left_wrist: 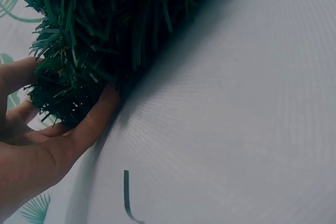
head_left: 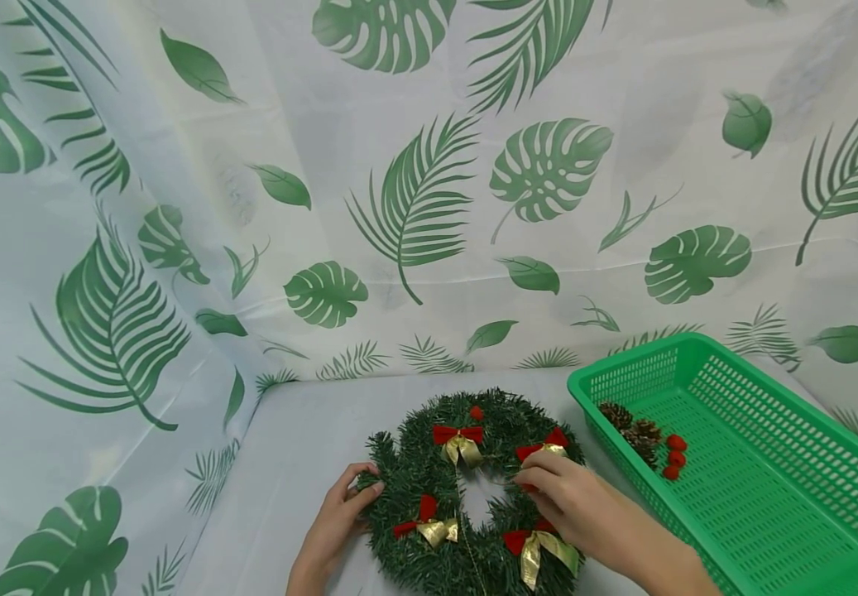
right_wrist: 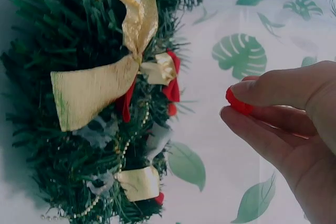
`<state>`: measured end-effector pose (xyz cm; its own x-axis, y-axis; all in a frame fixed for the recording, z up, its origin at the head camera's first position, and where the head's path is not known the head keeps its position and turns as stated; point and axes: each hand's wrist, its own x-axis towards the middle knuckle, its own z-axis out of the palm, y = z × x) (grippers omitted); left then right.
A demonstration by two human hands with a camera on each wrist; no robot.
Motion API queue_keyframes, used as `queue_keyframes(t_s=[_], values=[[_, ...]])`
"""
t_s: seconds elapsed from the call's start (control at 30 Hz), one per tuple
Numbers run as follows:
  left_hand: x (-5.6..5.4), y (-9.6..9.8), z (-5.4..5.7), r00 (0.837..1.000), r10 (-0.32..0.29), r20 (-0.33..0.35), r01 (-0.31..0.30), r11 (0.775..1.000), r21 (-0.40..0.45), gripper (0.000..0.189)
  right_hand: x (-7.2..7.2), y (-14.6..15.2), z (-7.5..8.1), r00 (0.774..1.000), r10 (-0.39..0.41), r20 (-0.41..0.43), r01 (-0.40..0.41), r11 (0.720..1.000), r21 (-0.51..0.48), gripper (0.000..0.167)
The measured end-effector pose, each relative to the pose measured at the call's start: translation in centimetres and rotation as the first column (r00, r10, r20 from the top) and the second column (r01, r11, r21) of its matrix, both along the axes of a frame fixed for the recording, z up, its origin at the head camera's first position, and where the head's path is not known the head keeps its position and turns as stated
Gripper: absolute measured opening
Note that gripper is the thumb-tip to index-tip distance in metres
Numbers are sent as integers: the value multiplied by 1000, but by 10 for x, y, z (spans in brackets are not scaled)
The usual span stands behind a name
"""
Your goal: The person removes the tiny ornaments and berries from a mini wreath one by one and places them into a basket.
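A green tinsel wreath with several red-and-gold bows lies flat on the white table. My left hand grips its left rim, the thumb and fingers pressed into the needles. My right hand hovers over the wreath's right side and pinches a small red berry between thumb and forefinger. In the right wrist view a gold bow and the wreath sit to the left of the fingers.
A green plastic basket stands at the right, holding pine cones and red berries. A leaf-print cloth covers the walls behind and at left. A loose green needle lies on the table.
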<state>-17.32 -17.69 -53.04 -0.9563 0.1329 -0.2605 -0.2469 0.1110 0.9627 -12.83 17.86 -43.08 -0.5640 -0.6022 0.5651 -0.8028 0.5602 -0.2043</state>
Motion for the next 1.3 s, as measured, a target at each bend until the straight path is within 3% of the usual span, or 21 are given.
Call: queue_keyframes(t_s=[0.8, 1.07, 1.3], values=[[-1, 0, 2, 1000, 5, 12, -5, 1000, -3, 38, 1, 31, 3, 995, -95, -44, 96, 995, 35, 42], [-1, 0, 0, 1000, 9, 14, -9, 1000, -4, 39, -3, 41, 1, 994, -65, -92, 65, 998, 0, 49], [-1, 0, -1, 1000, 9, 17, -9, 1000, -5, 38, -3, 50, 4, 995, -70, -71, 71, 997, 13, 46]])
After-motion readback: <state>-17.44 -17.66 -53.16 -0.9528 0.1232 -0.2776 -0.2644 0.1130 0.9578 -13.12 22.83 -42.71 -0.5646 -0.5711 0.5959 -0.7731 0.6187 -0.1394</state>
